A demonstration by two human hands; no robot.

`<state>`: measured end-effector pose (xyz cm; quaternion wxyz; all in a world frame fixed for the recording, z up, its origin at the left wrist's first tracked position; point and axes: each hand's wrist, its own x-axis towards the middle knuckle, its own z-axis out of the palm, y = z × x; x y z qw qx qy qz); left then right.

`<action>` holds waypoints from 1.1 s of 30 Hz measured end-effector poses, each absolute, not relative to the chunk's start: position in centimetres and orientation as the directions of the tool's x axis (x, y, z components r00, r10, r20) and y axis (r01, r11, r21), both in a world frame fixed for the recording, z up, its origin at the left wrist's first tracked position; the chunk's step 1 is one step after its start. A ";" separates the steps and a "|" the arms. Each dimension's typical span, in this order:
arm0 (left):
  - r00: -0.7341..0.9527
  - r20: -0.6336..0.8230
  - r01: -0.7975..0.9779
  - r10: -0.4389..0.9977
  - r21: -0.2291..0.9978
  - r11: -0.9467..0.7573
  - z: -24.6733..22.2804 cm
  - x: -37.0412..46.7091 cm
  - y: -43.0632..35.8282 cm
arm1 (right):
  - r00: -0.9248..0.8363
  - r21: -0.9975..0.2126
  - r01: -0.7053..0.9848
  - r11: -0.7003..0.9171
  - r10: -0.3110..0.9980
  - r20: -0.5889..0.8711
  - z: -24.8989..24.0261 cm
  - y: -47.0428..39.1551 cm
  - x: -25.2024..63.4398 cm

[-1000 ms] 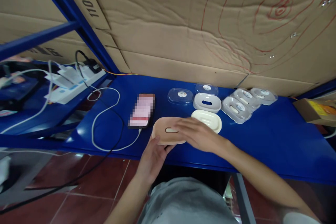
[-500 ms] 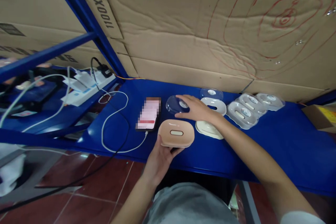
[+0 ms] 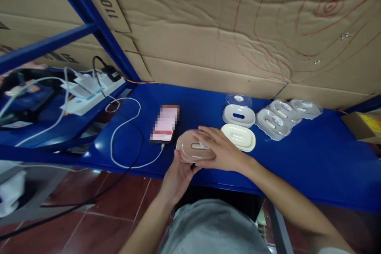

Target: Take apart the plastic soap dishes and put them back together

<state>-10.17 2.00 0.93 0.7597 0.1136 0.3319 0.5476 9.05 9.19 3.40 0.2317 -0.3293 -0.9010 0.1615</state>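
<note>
Near the table's front edge, my left hand (image 3: 178,176) grips a peach-coloured soap dish (image 3: 179,145) from below and the left side. Over its top lies a clear plastic lid (image 3: 189,139) with a round sticker. My right hand (image 3: 223,149) holds that lid from the right, fingers across its top and thumb at the near edge. Whether the lid sits fully down, I cannot tell. Just right of this hand are a cream soap dish tray (image 3: 239,138), a white dish base (image 3: 239,116) with an oval slot, and another clear lid (image 3: 238,99).
Several lidded soap dishes (image 3: 273,124) stand in a group at the right. A phone (image 3: 164,124) with a white charging cable (image 3: 112,149) lies left of my hands. Further left is a power strip (image 3: 92,97). Cardboard (image 3: 190,39) walls the back; an open carton (image 3: 361,127) stands far right.
My right hand has picked up the clear lid from the table and brought it toward me onto the peach soap dish. My left hand still holds the dish.
</note>
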 end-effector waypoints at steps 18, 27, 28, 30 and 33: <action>0.061 -0.359 -0.786 0.931 0.558 0.267 1.7 -9.3 2.3 | -0.648 -0.556 0.413 0.721 0.662 0.377 3.2 9.5 9.6; 0.059 -0.258 -0.748 0.964 0.628 0.214 3.2 -9.0 4.5 | -0.608 -0.411 0.493 0.767 0.642 0.467 4.3 9.3 10.2; 0.050 -0.256 -0.746 0.965 0.633 0.207 3.3 -9.0 4.5 | -0.606 -0.403 0.490 0.773 0.635 0.479 4.3 9.3 10.3; 0.023 -0.258 -0.745 0.966 0.640 0.189 3.3 -8.8 4.5 | -0.602 -0.382 0.495 0.781 0.625 0.498 4.3 9.4 10.3; -0.038 -0.266 -0.738 0.963 0.657 0.153 2.9 -8.5 4.5 | -0.629 -0.329 0.497 0.803 0.594 0.502 4.2 9.4 10.4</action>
